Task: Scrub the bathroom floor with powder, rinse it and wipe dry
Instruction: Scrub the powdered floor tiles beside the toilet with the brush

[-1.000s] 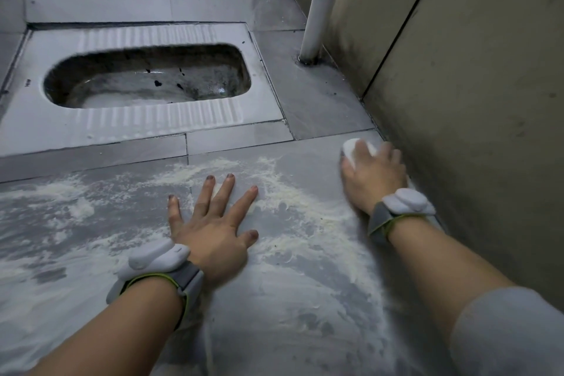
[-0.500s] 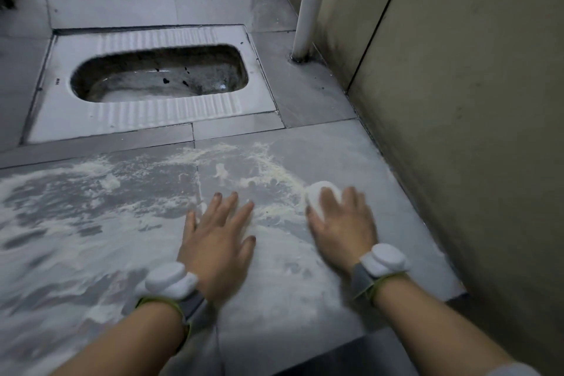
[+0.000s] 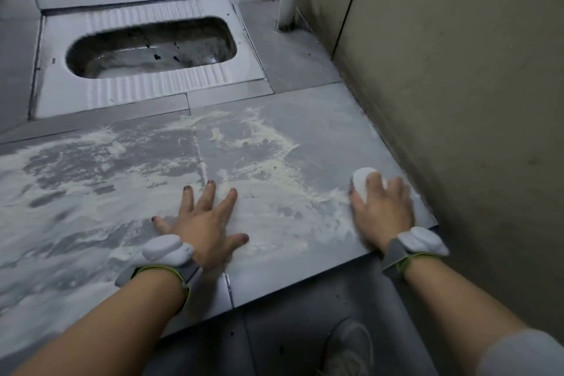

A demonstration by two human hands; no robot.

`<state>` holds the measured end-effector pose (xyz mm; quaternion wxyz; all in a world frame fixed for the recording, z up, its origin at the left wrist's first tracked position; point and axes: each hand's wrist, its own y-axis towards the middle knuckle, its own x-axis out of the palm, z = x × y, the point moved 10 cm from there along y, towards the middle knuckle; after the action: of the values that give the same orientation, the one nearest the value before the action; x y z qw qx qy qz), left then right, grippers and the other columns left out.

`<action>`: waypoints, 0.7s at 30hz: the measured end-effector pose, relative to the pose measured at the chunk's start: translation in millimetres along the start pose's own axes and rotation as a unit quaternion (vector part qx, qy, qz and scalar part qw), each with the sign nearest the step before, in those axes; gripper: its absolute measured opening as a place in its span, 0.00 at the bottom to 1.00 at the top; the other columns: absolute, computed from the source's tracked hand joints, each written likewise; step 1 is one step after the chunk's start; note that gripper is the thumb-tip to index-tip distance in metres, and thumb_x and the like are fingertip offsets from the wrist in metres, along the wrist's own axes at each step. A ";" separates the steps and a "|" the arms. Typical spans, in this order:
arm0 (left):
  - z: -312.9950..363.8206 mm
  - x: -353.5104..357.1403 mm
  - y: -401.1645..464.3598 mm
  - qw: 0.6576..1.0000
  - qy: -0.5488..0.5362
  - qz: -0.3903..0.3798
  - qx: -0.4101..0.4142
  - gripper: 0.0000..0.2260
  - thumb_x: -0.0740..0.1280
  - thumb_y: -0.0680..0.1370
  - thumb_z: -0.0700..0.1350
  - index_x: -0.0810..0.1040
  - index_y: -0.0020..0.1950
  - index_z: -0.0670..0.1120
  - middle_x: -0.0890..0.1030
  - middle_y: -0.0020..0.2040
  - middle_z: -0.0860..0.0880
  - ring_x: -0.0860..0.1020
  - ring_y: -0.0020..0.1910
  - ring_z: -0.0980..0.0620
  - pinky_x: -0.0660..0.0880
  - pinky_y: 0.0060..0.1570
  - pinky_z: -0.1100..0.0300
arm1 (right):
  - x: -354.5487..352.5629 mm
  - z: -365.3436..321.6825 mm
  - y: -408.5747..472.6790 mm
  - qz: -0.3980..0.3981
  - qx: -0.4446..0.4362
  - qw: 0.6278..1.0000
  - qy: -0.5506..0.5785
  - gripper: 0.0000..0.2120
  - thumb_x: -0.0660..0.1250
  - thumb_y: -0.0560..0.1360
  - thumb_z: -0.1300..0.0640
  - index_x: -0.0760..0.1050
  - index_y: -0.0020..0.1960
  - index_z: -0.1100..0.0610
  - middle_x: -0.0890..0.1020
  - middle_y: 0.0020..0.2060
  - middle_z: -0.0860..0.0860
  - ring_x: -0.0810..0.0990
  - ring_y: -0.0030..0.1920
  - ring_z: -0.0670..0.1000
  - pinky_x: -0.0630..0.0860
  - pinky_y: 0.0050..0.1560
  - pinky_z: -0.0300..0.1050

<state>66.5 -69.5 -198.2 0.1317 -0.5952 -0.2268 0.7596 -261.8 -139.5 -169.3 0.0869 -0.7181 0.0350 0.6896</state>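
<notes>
Left hand (image 3: 205,224) flat, fingers splayed on powdered floor tile (image 3: 308,137). Right hand (image 3: 383,210) fingers curled over white scrub pad (image 3: 361,178) near wall (image 3: 457,101).

We have one view, worn on the head, looking forward and steeply down, close over the floor (image 3: 305,119); wall (image 3: 457,101) at three o'clock.

White pods on grey, green-edged wrist straps (image 3: 166,249), dark-painted nails, pale grey right sleeve (image 3: 518,354), grey shoe (image 3: 351,342).
</notes>
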 end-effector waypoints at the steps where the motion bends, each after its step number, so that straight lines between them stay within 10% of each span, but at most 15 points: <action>1: -0.8 0.6 0.3 1.000 0.002 0.003 0.000 0.38 0.59 0.71 0.71 0.40 0.73 0.69 0.37 0.78 0.59 0.36 0.76 0.46 0.49 0.64 0.23 | 1.6 -17.6 -10.1 -0.002 -0.018 1.000 0.002 0.23 0.52 0.78 0.38 0.62 0.63 0.54 0.67 0.57 0.62 0.67 0.57 0.63 0.67 0.58 0.56; 7: -2.5 0.9 1.1 1.000 0.009 0.018 0.002 0.39 0.59 0.70 0.73 0.41 0.73 0.69 0.39 0.78 0.59 0.37 0.77 0.46 0.52 0.63 0.23 | 5.4 -125.5 -52.0 -0.044 -0.163 0.983 0.069 0.22 0.55 0.78 0.39 0.62 0.65 0.51 0.66 0.59 0.59 0.65 0.58 0.62 0.66 0.58 0.56; 15: -4.2 3.6 3.8 0.999 0.018 0.025 0.011 0.38 0.58 0.70 0.73 0.41 0.73 0.69 0.40 0.78 0.59 0.37 0.77 0.45 0.52 0.62 0.22 | 1.0 35.3 -31.8 0.008 0.094 0.993 0.078 0.22 0.60 0.76 0.41 0.64 0.60 0.56 0.69 0.56 0.65 0.68 0.57 0.65 0.68 0.56 0.57; 21: -2.1 2.5 4.2 1.000 0.018 0.021 0.013 0.38 0.59 0.70 0.73 0.41 0.73 0.69 0.39 0.78 0.58 0.37 0.77 0.45 0.52 0.62 0.22 | 9.0 -74.3 -77.1 0.052 -0.012 0.996 0.071 0.19 0.60 0.74 0.41 0.66 0.58 0.53 0.72 0.49 0.63 0.72 0.48 0.63 0.72 0.45 0.55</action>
<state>68.1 -71.6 -202.8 0.1274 -0.6118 -0.2022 0.7540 -175.2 -75.9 -169.8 0.0400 -0.7633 0.0704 0.6409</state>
